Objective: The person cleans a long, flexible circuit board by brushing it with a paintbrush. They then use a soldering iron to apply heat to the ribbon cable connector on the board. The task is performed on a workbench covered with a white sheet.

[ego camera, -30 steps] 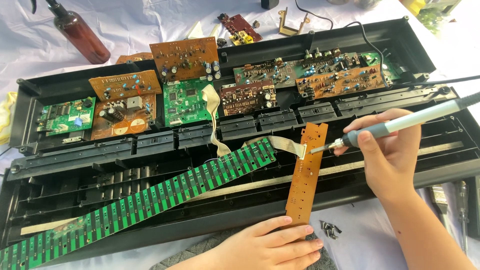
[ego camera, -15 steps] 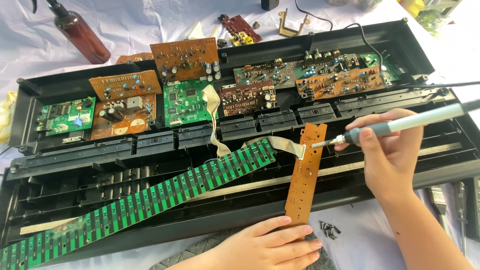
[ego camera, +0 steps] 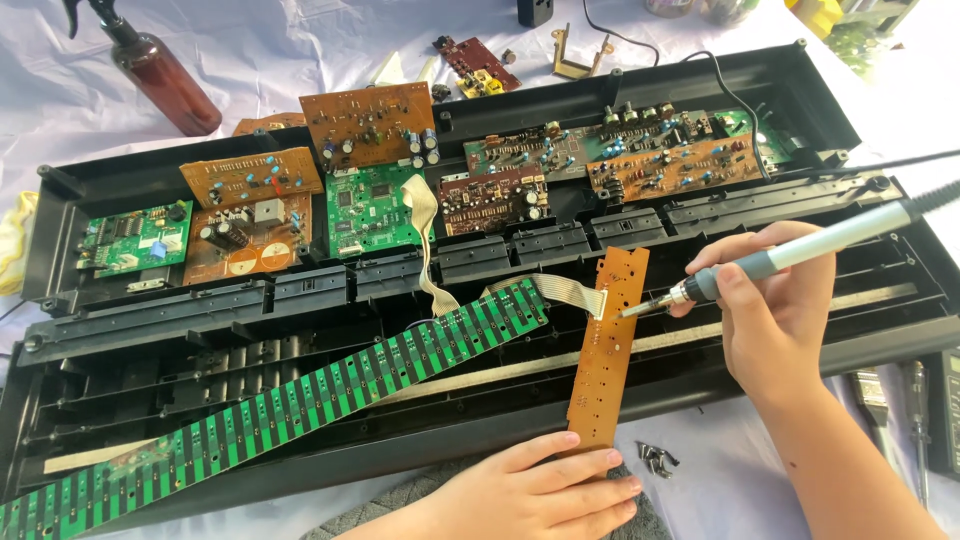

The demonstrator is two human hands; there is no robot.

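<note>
The right hand [ego camera: 775,320] grips a soldering iron [ego camera: 800,250], its tip touching the narrow orange circuit board [ego camera: 607,350] beside a grey ribbon cable [ego camera: 565,290]. The left hand [ego camera: 545,490] pins that board's lower end against the open black keyboard case [ego camera: 480,420].

An orange-brown narrow circuit board [ego camera: 606,350], a long strip board [ego camera: 280,415] striped green and black, a grey-handled soldering iron [ego camera: 790,252], a black casing [ego camera: 150,330], a brown spray bottle [ego camera: 160,75] on white cloth [ego camera: 280,40].
</note>
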